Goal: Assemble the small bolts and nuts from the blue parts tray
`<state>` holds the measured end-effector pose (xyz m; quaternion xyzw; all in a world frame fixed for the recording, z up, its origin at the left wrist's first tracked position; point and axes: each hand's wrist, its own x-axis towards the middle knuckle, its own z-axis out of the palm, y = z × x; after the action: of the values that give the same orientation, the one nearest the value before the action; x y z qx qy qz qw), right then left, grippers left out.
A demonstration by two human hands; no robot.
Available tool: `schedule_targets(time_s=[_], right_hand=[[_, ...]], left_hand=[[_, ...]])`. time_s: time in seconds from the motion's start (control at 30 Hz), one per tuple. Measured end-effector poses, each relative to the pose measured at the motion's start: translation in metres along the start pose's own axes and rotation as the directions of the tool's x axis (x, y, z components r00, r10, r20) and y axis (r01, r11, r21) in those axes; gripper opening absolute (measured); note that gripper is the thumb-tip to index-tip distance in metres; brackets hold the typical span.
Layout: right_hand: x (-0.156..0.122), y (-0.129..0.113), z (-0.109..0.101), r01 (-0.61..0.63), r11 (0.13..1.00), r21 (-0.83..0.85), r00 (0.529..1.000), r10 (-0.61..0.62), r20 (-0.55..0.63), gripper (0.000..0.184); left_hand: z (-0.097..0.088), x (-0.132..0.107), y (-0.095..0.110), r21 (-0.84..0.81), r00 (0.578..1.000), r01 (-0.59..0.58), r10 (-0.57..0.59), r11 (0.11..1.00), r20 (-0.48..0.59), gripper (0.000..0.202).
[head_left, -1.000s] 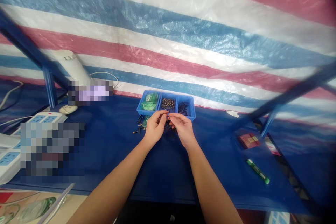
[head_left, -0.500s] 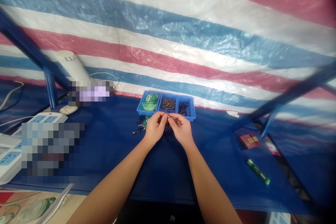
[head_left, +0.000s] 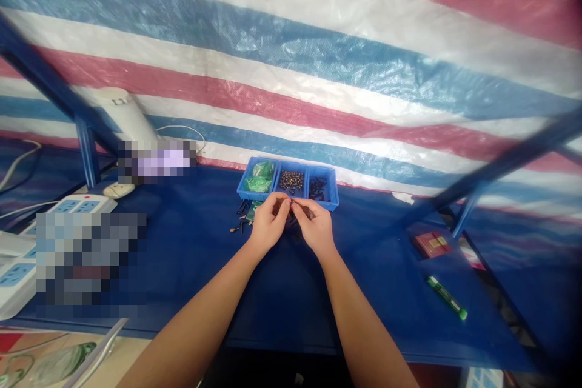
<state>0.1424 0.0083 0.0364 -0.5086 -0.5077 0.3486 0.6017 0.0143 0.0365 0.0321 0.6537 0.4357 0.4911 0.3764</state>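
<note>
My left hand [head_left: 270, 222] and my right hand [head_left: 313, 224] meet fingertip to fingertip just in front of a blue three-part bin [head_left: 334, 201]. Thumbs and forefingers are pinched around something too small and covered to make out. Behind the fingers, the middle compartment holds many small brass-coloured fittings [head_left: 291, 180]. Dark screws [head_left: 317, 188] lie in the right compartment, and green plastic packets [head_left: 258, 183] fill the left one. Loose dark screws [head_left: 242, 207] and a brass-headed screw [head_left: 234, 230] are scattered on the table beside my left hand. More dark pieces lie partly hidden beneath my hands.
The blue table [head_left: 191, 279] carries a white power strip [head_left: 18, 291] at left and a white cylinder [head_left: 130, 121] farther back. At right lie a red box [head_left: 431, 244] and a green tube [head_left: 447, 297]. Blue frame bars flank both sides; a striped sheet [head_left: 291, 66] hangs behind.
My hands stay in almost the same place, with only a slight shift of the fingers. The small glint between the fingertips is less visible now.
</note>
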Motion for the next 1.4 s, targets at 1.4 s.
schedule_targets(time_s=[1.4], right_hand=[[0.0005, -0.0037, 0.0030, -0.089, 0.977, 0.193, 0.995, 0.080, 0.051, 0.025]], left_hand=[[0.0000, -0.0013, -0.0060, -0.073, 1.000, 0.009, -0.007, 0.997, 0.026, 0.027]])
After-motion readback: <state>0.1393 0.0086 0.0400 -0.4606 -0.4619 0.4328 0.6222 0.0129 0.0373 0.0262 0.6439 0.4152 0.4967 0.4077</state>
